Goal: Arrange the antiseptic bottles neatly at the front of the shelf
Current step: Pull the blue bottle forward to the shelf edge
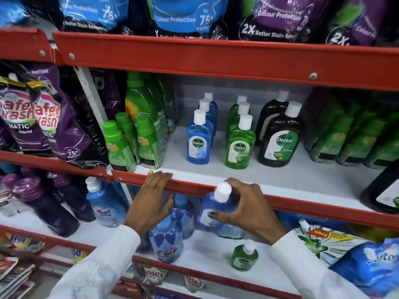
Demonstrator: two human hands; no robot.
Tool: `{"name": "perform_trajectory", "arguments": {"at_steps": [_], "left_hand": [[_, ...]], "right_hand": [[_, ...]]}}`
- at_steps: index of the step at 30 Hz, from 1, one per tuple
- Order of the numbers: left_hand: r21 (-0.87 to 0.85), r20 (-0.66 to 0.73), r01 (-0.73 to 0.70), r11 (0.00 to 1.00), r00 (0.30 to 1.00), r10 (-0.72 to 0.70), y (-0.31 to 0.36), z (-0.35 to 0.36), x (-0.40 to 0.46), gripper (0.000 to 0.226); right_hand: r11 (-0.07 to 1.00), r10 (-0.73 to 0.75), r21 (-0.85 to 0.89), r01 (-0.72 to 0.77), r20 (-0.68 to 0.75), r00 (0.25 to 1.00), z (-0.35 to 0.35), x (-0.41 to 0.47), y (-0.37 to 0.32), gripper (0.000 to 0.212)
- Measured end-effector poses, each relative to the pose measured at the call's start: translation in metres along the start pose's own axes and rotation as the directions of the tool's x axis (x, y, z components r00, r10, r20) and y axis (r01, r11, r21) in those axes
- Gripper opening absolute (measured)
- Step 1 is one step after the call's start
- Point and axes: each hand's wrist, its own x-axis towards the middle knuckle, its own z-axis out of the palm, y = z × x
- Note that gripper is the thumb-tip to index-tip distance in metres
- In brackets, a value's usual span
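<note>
With our right hand (248, 209) closed around a small blue bottle (212, 212) below the shelf lip (194, 187) where our open left hand (151, 198) rests, we risk clipping that lip; beyond our fingertips stand three blue bottles (198, 143), three green bottles (238, 147) and two brown bottles (279, 145).

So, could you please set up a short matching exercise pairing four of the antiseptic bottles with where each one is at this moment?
Things:
1. small blue bottle
2. small green bottle
3. dark brown bottle
4. front blue Dettol bottle

Places:
A. standing on the lower shelf
B. leading the left row on the middle shelf
C. held in the right hand
D. leading the right row on the middle shelf

Pairs: 1-C, 2-A, 3-D, 4-B
</note>
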Motion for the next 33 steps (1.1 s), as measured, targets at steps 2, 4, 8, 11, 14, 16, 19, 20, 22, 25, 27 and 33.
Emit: {"name": "perform_trajectory", "arguments": {"at_steps": [2,4,8,11,14,16,19,20,22,25,27,33], "left_hand": [[-0.039,-0.029,0.014,0.999,0.999,-0.015,0.001,0.002,0.0,0.058],[-0.078,-0.04,0.037,0.996,0.998,-0.04,0.003,0.002,0.001,0.057],[-0.107,-0.035,0.061,0.992,0.997,-0.065,0.002,0.003,0.001,0.054],[-0.117,-0.04,0.067,0.991,0.997,-0.072,0.0,0.004,0.0,0.054],[-0.122,-0.048,0.064,0.99,0.996,-0.071,0.001,0.004,0.0,0.054],[-0.127,-0.05,0.06,0.99,0.996,-0.067,0.002,0.004,-0.001,0.054],[-0.134,-0.05,0.065,0.989,0.996,-0.072,0.004,0.002,-0.001,0.055],[-0.133,-0.052,0.067,0.989,0.996,-0.075,0.004,0.002,-0.001,0.055],[-0.118,-0.056,0.063,0.991,0.996,-0.07,0.004,0.002,-0.001,0.056],[-0.044,-0.05,0.049,0.998,0.997,-0.051,0.008,0.004,0.0,0.059],[0.0,-0.06,0.033,0.999,0.998,-0.033,0.013,0.006,-0.003,0.061],[0.053,-0.118,-0.192,0.98,0.973,0.197,0.047,0.03,-0.008,0.057]], "right_hand": [[0.996,-0.019,0.088,0.029,-0.112,0.994,-0.02,0.011,-0.029,0.049],[0.991,-0.042,0.118,0.066,-0.194,0.98,-0.035,0.026,-0.051,0.052],[0.994,-0.06,0.077,0.083,-0.265,0.962,-0.042,0.065,-0.073,0.049],[0.998,-0.039,0.03,0.048,-0.244,0.969,-0.03,0.092,-0.071,0.05],[1.0,-0.007,-0.027,0.002,-0.192,0.981,-0.015,0.11,-0.064,0.056],[1.0,0.007,-0.025,-0.012,-0.166,0.986,-0.005,0.116,-0.059,0.059],[1.0,0.019,0.0,-0.019,-0.149,0.989,0.002,0.122,-0.052,0.061],[1.0,0.024,0.006,-0.023,-0.138,0.99,0.003,0.123,-0.051,0.061],[0.999,0.03,0.015,-0.028,-0.108,0.994,0.004,0.125,-0.049,0.062],[1.0,0.024,0.007,-0.023,-0.074,0.997,0.001,0.121,-0.048,0.063],[1.0,-0.007,0.009,0.008,-0.082,0.997,-0.005,0.112,-0.049,0.065],[0.98,-0.171,0.035,0.193,-0.329,0.929,-0.035,0.034,-0.018,0.045]]}}
